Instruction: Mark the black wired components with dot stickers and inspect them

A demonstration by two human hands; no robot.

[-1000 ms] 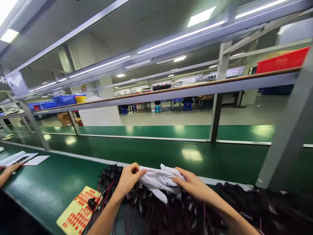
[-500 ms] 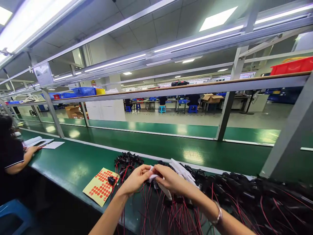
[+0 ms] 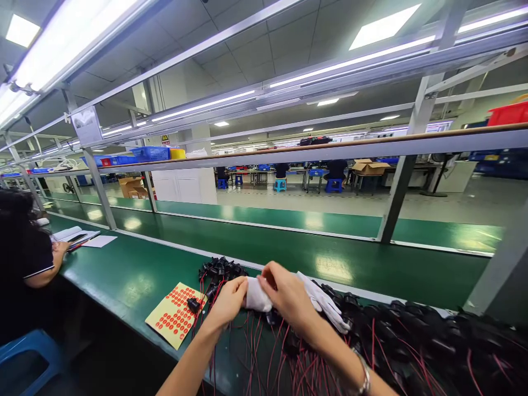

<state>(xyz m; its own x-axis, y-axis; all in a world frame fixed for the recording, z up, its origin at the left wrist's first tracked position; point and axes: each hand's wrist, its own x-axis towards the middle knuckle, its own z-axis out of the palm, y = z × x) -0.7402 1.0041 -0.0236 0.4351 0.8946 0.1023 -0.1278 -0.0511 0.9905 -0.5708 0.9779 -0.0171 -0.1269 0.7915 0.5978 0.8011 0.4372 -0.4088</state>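
Between my two hands is a piece of white cloth that looks like a glove (image 3: 258, 296), bunched so that its fingers do not show. My left hand (image 3: 229, 300) pinches its left edge between thumb and fingers. At its upper right edge, my right hand (image 3: 284, 294) has its fingers closed on the cloth. Another white glove (image 3: 324, 302) lies just beyond my right hand, on top of black parts. Below my hands, many thin red and black wires (image 3: 305, 363) spread over the green bench.
A pile of black parts (image 3: 220, 268) sits left of my hands. Beside it, a yellow sheet of red stickers (image 3: 175, 316) carries one black part (image 3: 193, 305). More black wired parts (image 3: 433, 341) cover the right. A seated co-worker (image 3: 28, 247) is at far left, near papers (image 3: 99, 241).
The white glove in my hands has been spread wider and shows more of its cloth. My right hand has lifted slightly. The view has shifted a little, moving the surroundings rightward.
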